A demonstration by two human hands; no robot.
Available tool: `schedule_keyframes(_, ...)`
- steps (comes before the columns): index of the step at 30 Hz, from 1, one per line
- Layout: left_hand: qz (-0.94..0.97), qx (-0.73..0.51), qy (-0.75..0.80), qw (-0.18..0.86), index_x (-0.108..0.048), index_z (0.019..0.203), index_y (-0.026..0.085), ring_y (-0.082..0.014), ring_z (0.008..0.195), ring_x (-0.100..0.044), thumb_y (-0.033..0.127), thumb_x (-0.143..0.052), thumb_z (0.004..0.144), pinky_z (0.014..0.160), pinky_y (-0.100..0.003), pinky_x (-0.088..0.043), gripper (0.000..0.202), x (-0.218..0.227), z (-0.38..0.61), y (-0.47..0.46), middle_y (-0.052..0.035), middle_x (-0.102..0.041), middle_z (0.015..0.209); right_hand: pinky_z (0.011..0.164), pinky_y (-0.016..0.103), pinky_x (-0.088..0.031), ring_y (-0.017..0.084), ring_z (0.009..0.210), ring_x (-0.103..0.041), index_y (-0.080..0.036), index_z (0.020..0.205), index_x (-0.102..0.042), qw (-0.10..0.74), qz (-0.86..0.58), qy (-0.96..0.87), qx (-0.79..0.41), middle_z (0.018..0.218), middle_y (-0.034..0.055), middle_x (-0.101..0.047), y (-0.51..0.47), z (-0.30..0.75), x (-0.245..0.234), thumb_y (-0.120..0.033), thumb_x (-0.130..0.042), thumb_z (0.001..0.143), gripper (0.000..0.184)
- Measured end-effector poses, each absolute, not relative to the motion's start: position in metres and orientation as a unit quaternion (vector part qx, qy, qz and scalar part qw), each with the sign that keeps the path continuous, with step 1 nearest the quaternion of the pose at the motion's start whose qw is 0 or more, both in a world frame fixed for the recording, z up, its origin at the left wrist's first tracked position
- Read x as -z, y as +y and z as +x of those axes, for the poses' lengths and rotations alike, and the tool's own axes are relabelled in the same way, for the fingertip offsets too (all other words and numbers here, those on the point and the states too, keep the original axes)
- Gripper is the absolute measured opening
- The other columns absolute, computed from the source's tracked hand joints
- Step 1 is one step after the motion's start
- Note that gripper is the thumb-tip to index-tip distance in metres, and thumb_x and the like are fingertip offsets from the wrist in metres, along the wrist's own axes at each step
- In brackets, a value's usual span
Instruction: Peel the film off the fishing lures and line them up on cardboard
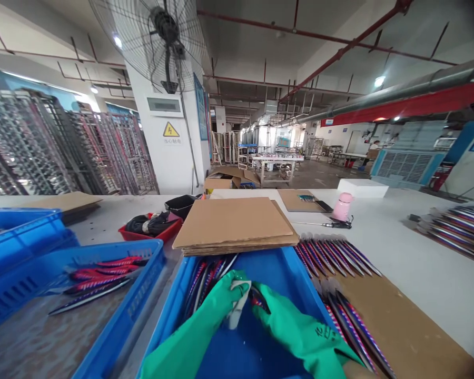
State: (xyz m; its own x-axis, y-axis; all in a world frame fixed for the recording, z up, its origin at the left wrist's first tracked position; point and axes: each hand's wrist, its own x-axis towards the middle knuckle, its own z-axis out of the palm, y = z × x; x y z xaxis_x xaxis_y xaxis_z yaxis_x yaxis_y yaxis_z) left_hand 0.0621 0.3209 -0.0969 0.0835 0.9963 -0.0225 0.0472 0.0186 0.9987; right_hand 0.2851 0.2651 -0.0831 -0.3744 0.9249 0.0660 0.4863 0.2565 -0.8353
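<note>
- The left hand [217, 310], in a long green rubber glove, was closed tight on a small white cloth [237, 306].
- The right hand [288, 329], in the same kind of green glove, was gripping a thin striped metal fishing lure [257, 299]. The glove hid most of that lure.
- The cloth and the lure were just beside each other, between the two hands, above a big blue plastic crate [296, 284].
- More long striped lures [205, 281] lay in that crate, near the hands.
- Neat rows of red, blue and silver lures [335, 258] lay on the white table [430, 284], just right of the crate. More lay on a flat brown cardboard sheet [403, 326].
- A tall stack of brown cardboard sheets [233, 223] sat at the far edge of the crate.
- A second blue plastic crate [122, 273] held red and silver lures [98, 279].
- A red plastic tray [169, 229] held black bags.
- A pink bottle [343, 206] stood on the table, near a thin tool with a black handle [324, 224].
- A big wall fan [166, 37] hung on a white pillar, above a yellow warning sign [171, 129].
- Tall metal racks [63, 142] stood on the left.
</note>
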Motion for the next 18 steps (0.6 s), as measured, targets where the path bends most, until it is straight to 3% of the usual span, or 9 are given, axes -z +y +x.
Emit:
schedule_keyframes(4,0.538,-0.481,0.511,0.468,-0.08,0.103,0.023,-0.0346,0.105,-0.082,0.066,-0.091,0.074,0.098,-0.045,-0.063,0.053,0.101,0.062,0.327,-0.0143,-0.088,0.11,0.142,0.052,-0.044,0.036,0.166,-0.059,-0.029,0.18,-0.054,0.247,-0.514,-0.738,-0.359,0.183,0.0093,-0.056,0.259,0.283,0.072,-0.048,-0.068,0.11,0.074)
schedule_keyframes(7,0.549,-0.492,0.541,0.405,-0.077,0.097,0.026,-0.0308,0.09,-0.079,0.06,-0.085,0.081,0.087,-0.042,-0.06,0.038,0.105,0.049,0.332,-0.0081,-0.085,0.091,0.142,0.054,-0.045,0.038,0.165,-0.059,-0.026,0.179,-0.054,0.211,-0.526,-0.765,-0.305,0.182,0.0111,-0.056,0.255,0.277,0.069,-0.043,-0.069,0.111,0.072)
schedule_keyframes(10,0.513,-0.525,0.551,0.397,-0.075,0.097,0.027,-0.0293,0.086,-0.076,0.058,-0.087,0.082,0.082,-0.04,-0.058,0.036,0.106,0.037,0.332,-0.0056,-0.083,0.086,0.135,0.058,-0.053,0.042,0.157,-0.067,-0.025,0.178,-0.057,0.177,-0.523,-0.799,-0.236,0.177,0.0149,-0.061,0.254,0.275,0.073,-0.036,-0.068,0.112,0.068)
schedule_keyframes(13,0.506,-0.525,0.512,0.455,-0.08,0.104,0.026,-0.0298,0.095,-0.078,0.063,-0.091,0.079,0.087,-0.04,-0.061,0.047,0.103,0.038,0.329,-0.0077,-0.087,0.099,0.125,0.057,-0.062,0.043,0.147,-0.075,-0.029,0.177,-0.058,0.155,-0.515,-0.825,-0.173,0.172,0.0162,-0.067,0.255,0.274,0.073,-0.028,-0.066,0.112,0.066)
schedule_keyframes(16,0.569,-0.467,0.463,0.494,-0.081,0.094,0.025,-0.03,0.096,-0.079,0.062,-0.095,0.075,0.092,-0.041,-0.063,0.045,0.1,0.047,0.327,-0.0084,-0.086,0.099,0.117,0.053,-0.066,0.041,0.138,-0.08,-0.033,0.179,-0.055,0.126,-0.513,-0.837,-0.144,0.166,0.0137,-0.073,0.256,0.274,0.066,-0.024,-0.064,0.113,0.067)
schedule_keyframes(18,0.59,-0.444,0.462,0.49,-0.078,0.09,0.025,-0.0288,0.089,-0.078,0.058,-0.094,0.076,0.087,-0.04,-0.062,0.039,0.1,0.052,0.326,-0.0075,-0.084,0.091,0.113,0.053,-0.067,0.042,0.134,-0.081,-0.03,0.18,-0.054,0.098,-0.519,-0.839,-0.133,0.163,0.0149,-0.075,0.256,0.274,0.063,-0.024,-0.063,0.114,0.067)
